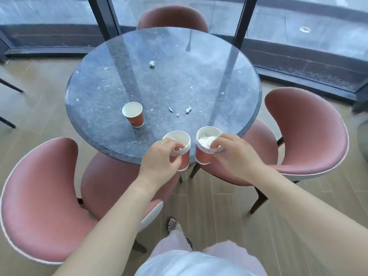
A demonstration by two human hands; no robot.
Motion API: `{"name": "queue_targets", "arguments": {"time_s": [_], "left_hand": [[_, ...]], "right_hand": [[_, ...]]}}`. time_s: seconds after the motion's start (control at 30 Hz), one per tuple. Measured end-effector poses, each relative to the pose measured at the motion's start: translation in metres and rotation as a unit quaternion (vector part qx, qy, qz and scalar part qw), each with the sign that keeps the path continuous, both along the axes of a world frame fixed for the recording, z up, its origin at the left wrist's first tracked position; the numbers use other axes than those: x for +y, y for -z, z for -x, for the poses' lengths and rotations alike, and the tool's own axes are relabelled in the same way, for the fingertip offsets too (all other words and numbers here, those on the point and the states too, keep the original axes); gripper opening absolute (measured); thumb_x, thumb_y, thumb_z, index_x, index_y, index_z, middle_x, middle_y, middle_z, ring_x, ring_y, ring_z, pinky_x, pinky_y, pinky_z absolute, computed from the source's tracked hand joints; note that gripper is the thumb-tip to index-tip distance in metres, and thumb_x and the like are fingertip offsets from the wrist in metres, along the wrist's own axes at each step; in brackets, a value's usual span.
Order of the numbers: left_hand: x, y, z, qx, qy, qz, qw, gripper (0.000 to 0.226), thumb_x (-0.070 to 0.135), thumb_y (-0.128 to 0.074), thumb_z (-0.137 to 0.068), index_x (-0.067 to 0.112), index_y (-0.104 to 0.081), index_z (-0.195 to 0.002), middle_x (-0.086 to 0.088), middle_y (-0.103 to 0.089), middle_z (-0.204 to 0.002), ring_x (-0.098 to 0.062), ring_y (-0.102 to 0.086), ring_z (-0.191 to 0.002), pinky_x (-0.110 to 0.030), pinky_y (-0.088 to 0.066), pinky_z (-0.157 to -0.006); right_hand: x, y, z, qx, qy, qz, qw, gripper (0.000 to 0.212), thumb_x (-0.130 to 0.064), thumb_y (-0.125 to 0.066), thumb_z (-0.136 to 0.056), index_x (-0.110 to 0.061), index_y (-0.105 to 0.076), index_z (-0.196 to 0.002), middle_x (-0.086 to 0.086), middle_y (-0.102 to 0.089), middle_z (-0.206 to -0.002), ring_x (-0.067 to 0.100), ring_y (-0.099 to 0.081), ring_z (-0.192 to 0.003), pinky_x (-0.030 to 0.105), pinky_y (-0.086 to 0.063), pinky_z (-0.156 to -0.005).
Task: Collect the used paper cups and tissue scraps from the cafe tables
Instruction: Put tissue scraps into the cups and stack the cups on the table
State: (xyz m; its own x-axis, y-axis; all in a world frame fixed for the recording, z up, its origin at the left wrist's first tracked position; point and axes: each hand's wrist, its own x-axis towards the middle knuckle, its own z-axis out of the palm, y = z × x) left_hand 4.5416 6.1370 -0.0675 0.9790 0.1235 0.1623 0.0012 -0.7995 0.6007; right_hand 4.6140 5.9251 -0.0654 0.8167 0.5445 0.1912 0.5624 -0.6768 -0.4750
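Observation:
My left hand (160, 156) grips a stack of nested red paper cups (184, 156) over the near edge of the round grey table (229, 80). Beside it my right hand (233, 154) grips a second stack of red cups (203, 154), whose top cup holds white tissue scraps (206, 140). One single red cup (133, 114) stands upright on the table to the left. A crumpled tissue ball (152, 64) lies near the table's far side. Small torn tissue scraps (188, 109) lie near the middle, with several tiny bits scattered around.
Pink chairs stand around the table: one at the near left (39, 196), one at the right (306, 132), one at the far side (173, 16). Glass windows with dark frames (242, 26) run behind. My foot (175, 226) stands on the wooden floor.

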Motion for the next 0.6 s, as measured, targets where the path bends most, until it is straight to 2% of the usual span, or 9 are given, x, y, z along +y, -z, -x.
{"name": "queue_targets", "arguments": {"time_s": [0.1,0.27,0.43,0.6], "left_hand": [[0.016,0.013,-0.022,0.029,0.023,-0.042,0.998,0.026,0.013,-0.064,-0.071,0.021,-0.065,-0.095,0.005,-0.066,-0.097,-0.021,-0.058,-0.091,-0.034,-0.049,-0.074],[0.035,0.034,-0.067,0.080,0.059,-0.116,0.988,0.022,0.015,-0.058,-0.078,0.021,-0.063,-0.098,0.002,-0.064,-0.100,-0.024,-0.056,-0.096,-0.033,-0.044,-0.070],[0.045,0.045,-0.094,0.109,0.043,-0.112,0.987,0.022,0.014,-0.055,-0.081,0.022,-0.062,-0.099,0.003,-0.063,-0.103,-0.024,-0.055,-0.098,-0.035,-0.047,-0.070],[0.047,0.048,-0.119,0.121,0.036,-0.113,0.986,0.020,0.013,-0.055,-0.079,0.022,-0.060,-0.097,0.004,-0.062,-0.102,-0.022,-0.054,-0.099,-0.032,-0.043,-0.070]], "right_hand": [[0.016,0.007,-0.015,0.008,0.008,0.037,0.999,0.015,-0.009,-0.066,-0.077,-0.018,-0.060,-0.088,-0.003,-0.064,-0.094,0.023,-0.054,-0.089,0.027,-0.038,-0.065],[0.043,0.020,-0.047,0.065,0.025,0.095,0.993,0.011,-0.013,-0.059,-0.084,-0.015,-0.059,-0.096,-0.002,-0.061,-0.103,0.021,-0.049,-0.101,0.034,-0.042,-0.071],[0.062,0.035,-0.072,0.066,0.022,0.134,0.988,0.011,-0.017,-0.057,-0.085,-0.013,-0.058,-0.096,0.000,-0.061,-0.101,0.022,-0.051,-0.098,0.030,-0.037,-0.065],[0.066,0.044,-0.099,0.080,0.032,0.160,0.983,0.011,-0.017,-0.056,-0.084,-0.013,-0.057,-0.095,0.002,-0.060,-0.100,0.025,-0.052,-0.096,0.038,-0.044,-0.070]]}}
